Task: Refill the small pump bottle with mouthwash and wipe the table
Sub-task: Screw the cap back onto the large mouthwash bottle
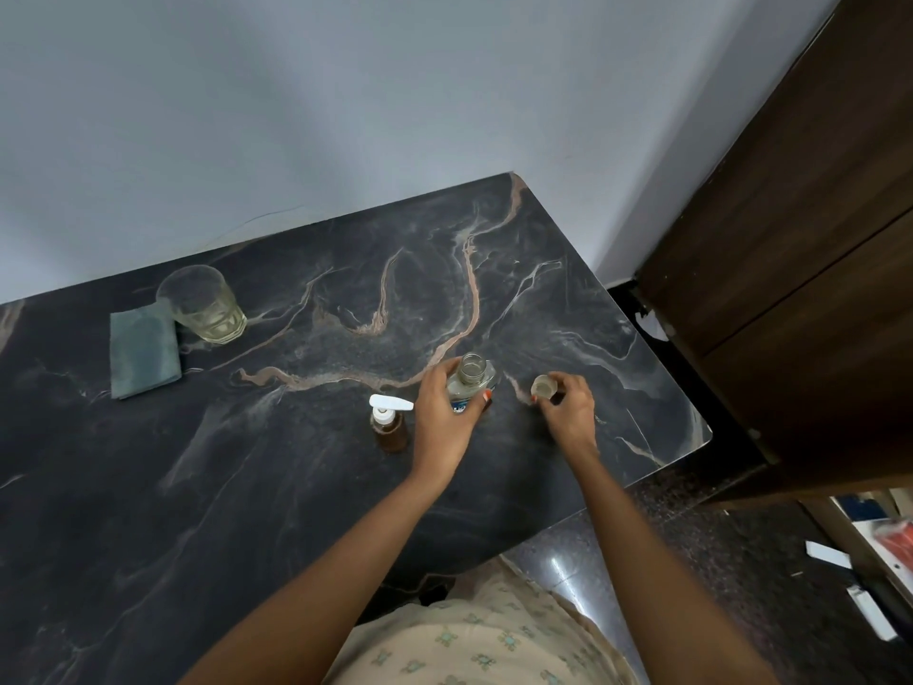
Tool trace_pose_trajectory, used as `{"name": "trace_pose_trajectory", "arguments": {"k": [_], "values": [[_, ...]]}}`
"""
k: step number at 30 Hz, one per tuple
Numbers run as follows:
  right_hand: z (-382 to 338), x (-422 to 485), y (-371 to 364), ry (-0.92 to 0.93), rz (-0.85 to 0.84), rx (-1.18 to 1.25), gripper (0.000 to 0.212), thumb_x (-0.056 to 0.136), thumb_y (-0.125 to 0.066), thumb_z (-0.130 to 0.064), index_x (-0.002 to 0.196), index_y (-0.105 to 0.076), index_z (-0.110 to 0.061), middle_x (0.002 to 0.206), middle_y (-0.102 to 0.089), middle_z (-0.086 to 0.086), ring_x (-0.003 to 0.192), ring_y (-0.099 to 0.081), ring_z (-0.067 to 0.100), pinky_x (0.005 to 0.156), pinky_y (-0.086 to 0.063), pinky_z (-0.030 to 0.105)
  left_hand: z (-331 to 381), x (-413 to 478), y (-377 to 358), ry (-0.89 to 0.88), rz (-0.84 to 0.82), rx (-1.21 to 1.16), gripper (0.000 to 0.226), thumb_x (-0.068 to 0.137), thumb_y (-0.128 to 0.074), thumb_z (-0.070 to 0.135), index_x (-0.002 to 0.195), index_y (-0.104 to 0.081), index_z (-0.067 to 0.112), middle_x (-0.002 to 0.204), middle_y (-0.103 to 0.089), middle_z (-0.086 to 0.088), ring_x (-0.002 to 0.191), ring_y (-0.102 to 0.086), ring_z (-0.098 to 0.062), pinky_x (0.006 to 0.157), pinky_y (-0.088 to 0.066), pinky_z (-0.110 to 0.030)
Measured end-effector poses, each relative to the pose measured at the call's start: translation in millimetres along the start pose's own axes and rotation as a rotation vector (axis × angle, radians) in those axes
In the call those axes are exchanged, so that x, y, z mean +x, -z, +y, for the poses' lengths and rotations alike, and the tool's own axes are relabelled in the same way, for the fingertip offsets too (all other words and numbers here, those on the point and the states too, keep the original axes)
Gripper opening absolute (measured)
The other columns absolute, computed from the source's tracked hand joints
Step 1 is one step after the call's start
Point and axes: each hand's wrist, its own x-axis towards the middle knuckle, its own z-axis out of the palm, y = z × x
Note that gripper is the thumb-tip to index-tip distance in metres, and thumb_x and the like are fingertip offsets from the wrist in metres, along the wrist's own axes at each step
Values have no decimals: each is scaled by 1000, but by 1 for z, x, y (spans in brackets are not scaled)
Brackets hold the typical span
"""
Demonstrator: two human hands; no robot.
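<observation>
Here, stands in a pale printed garment point(474, 635) over a dark marbled desk point(247, 487) set against a pale wall.

Has, far left on the desk, a folded grey-green cloth point(143, 353) lying flat, with a clear tumbler point(202, 304) upright at its far right corner, touching it or just short of it. Cannot tell whether the tumbler's yellowish base is liquid or only glass.

Nearer the middle, has the small pump bottle point(390, 430): amber, upright on the desk, white pump head in place, spout pointing right toward the left hand point(442, 422) just beside it.

Wraps that hand round the mouthwash bottle point(469, 383), fingers point(447, 370) curled on the far side and thumb on the near side, clasping the clear body below the shoulder. Holds the bottle upright, neck open and uncapped. Cannot tell whether its base touches the desk.

Just right of it, and apart from it, pinches a small round cap point(542, 388) between the fingers point(563, 380) and thumb of the right hand point(568, 410), open side up, low over the desk toward its right edge.

Further right, past the desk's rounded corner, faces a dark wooden cabinet point(815, 239) and, below it, a speckled floor point(741, 561) with a few white scraps.
</observation>
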Motion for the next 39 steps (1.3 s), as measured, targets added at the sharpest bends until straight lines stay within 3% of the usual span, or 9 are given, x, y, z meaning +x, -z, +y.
{"name": "trace_pose_trajectory", "arguments": {"k": [3,5,13,16,22,28,31,35,39], "values": [[-3,0,3,38,9,9,34,72,-70,4,104,-60,3,109,-58,21,103,-54,33,92,-45,47,-3,0,0,-16,-1,-15,42,77,-71,12,114,-52,17,107,-51,10,97,-47,3,84,-32,1],[-6,-2,7,87,13,19,33,71,-71,4,102,-61,2,107,-59,20,101,-55,32,91,-47,45,-5,1,1,-25,-6,-36,41,76,-72,12,111,-52,22,106,-51,11,97,-47,5,83,-32,3],[-47,-21,35,343,-38,31,33,70,-74,-2,101,-63,-3,103,-60,11,86,-53,11,74,-40,2,-10,1,1,-61,0,-84,42,75,-72,10,109,-52,26,101,-52,17,97,-50,7,83,-35,1],[-71,-30,47,463,-88,8,33,70,-72,0,101,-62,-2,99,-56,10,87,-54,13,81,-44,12,-12,2,1,-73,3,-65,43,75,-73,12,114,-55,16,103,-51,15,97,-48,6,83,-34,2],[-109,-38,56,671,-251,-200,36,73,-68,1,108,-60,2,98,-48,14,84,-49,20,70,-38,14,-14,2,2,-75,-21,-89,42,74,-73,16,107,-50,30,104,-52,13,102,-51,-5,87,-38,-13],[-129,-39,52,732,-335,-400,38,77,-66,-7,113,-54,-8,111,-58,9,99,-54,29,84,-46,45,-15,2,2,-60,-43,-118,41,75,-73,19,108,-50,30,106,-53,11,102,-52,-8,86,-40,-14],[-135,-37,53,744,-367,-381,29,75,-67,-1,102,-59,-7,104,-62,9,96,-56,28,82,-48,43,-14,2,2,-61,-39,-139,42,75,-73,16,105,-49,31,101,-51,19,98,-52,-3,83,-40,-5],[-139,-35,51,825,-405,-438,28,75,-65,8,101,-64,-2,106,-64,12,97,-58,27,81,-40,19,-16,2,2,-77,-29,-139,39,75,-73,16,107,-51,26,101,-52,15,95,-52,2,80,-37,0],[-145,-34,48,863,-479,-488,35,75,-59,14,104,-66,-3,112,-61,12,101,-56,30,83,-49,37,-17,2,2,-93,-27,-138,38,75,-73,16,107,-53,21,100,-53,10,93,-53,0,79,-37,-1]]}}
